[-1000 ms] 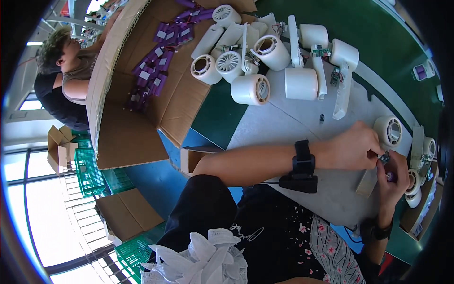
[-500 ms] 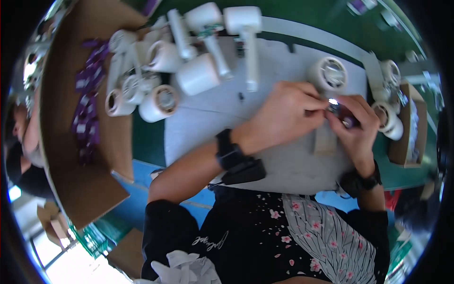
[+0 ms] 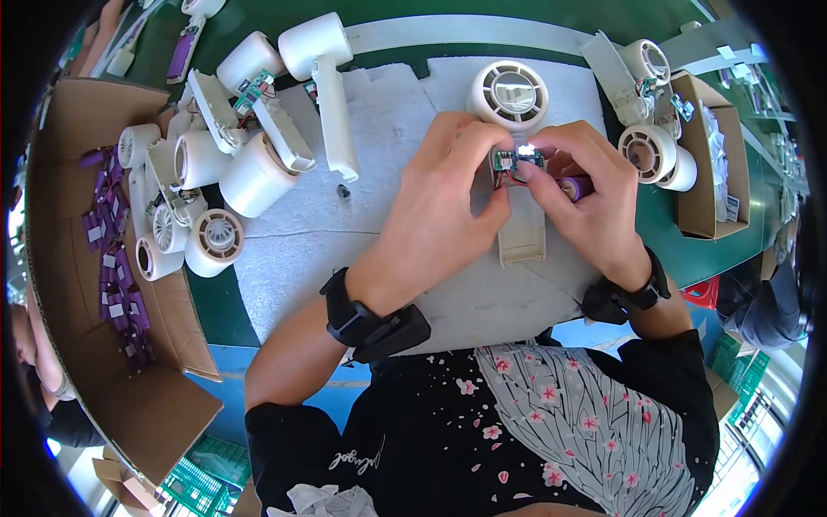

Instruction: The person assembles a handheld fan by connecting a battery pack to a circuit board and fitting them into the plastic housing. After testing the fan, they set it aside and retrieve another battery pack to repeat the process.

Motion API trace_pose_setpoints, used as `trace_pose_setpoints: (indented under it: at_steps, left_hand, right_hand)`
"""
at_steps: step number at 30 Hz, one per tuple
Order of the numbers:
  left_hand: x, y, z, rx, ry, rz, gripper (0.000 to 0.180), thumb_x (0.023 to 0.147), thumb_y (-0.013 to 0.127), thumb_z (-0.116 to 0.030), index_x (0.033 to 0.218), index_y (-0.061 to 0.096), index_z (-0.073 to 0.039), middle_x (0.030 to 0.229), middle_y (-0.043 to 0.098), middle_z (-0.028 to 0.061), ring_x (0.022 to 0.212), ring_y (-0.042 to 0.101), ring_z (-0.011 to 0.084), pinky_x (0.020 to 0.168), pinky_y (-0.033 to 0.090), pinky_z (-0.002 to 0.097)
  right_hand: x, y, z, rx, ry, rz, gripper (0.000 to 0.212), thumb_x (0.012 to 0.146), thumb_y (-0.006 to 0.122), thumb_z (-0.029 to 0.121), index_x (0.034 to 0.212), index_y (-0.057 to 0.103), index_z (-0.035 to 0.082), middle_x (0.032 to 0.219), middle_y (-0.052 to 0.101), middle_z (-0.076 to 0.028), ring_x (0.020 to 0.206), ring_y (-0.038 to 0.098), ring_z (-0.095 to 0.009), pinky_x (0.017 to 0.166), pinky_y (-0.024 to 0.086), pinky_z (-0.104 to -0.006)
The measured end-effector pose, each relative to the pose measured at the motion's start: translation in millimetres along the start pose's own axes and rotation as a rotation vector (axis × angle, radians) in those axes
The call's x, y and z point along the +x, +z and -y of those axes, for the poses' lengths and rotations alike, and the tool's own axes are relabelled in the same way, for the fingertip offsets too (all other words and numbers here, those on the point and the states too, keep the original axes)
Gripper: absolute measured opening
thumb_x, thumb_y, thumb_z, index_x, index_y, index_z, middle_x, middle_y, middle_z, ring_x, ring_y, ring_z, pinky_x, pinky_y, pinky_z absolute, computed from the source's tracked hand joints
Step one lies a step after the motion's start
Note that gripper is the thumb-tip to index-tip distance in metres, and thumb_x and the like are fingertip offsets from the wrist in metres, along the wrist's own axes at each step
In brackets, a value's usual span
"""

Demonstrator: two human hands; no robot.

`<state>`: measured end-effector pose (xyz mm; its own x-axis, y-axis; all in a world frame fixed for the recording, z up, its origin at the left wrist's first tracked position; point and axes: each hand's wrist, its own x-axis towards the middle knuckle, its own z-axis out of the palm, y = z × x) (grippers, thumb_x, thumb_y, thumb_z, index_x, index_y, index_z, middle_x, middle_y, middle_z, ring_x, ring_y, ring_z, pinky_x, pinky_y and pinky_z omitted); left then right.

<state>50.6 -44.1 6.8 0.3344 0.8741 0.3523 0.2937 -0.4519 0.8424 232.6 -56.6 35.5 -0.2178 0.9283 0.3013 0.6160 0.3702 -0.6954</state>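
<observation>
A small green circuit board (image 3: 515, 160) with a bright lit spot lies at the top of an open white handle shell (image 3: 522, 243), just below a round white fan head (image 3: 508, 95). My left hand (image 3: 448, 202) is closed at the board's left side, index fingertip and thumb near its edge. My right hand (image 3: 590, 194) pinches the board's right side with thumb and index finger. A purple cylindrical battery (image 3: 577, 187) sits under the right hand's fingers, partly hidden. Thin red wires (image 3: 514, 182) show below the board.
Several white fan housings (image 3: 258, 177) crowd the left, beside a cardboard box (image 3: 129, 405) of purple batteries (image 3: 112, 250). More fan parts (image 3: 650, 155) and a small carton (image 3: 715, 164) stand at right. A small dark piece (image 3: 344, 190) lies on the grey mat (image 3: 293, 258).
My view has swung, so the bench appears shifted, with the mat's contents farther left. My left fingers have changed from a tight pinch to a wider grip around the board and shell.
</observation>
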Motion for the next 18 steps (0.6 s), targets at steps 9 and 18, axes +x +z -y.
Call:
trace_pose_setpoints:
  at_steps: [9, 18]
  left_hand:
    - [-2, -4, -13, 0.095, -0.105, 0.000, 0.032, 0.070, 0.074, -0.001, 0.098, 0.059, -0.004, 0.088, 0.059, 0.0078, 0.068, 0.058, 0.0166, 0.058, 0.047, 0.0281]
    - [-6, -4, -17, 0.034, -0.202, -0.006, 0.013, 0.074, 0.074, -0.008, 0.073, 0.064, 0.000, 0.069, 0.062, 0.0125, 0.059, 0.063, 0.0274, 0.055, 0.050, 0.0353]
  right_hand:
    - [1, -3, 2, 0.007, 0.122, 0.048, 0.018, 0.079, 0.071, 0.004, 0.094, 0.061, 0.002, 0.079, 0.063, -0.004, 0.061, 0.057, -0.007, 0.053, 0.043, -0.0199]
    - [1, -3, 2, 0.013, 0.145, 0.056, 0.017, 0.080, 0.070, 0.004, 0.094, 0.060, 0.002, 0.078, 0.063, -0.004, 0.062, 0.057, -0.007, 0.053, 0.043, -0.0196]
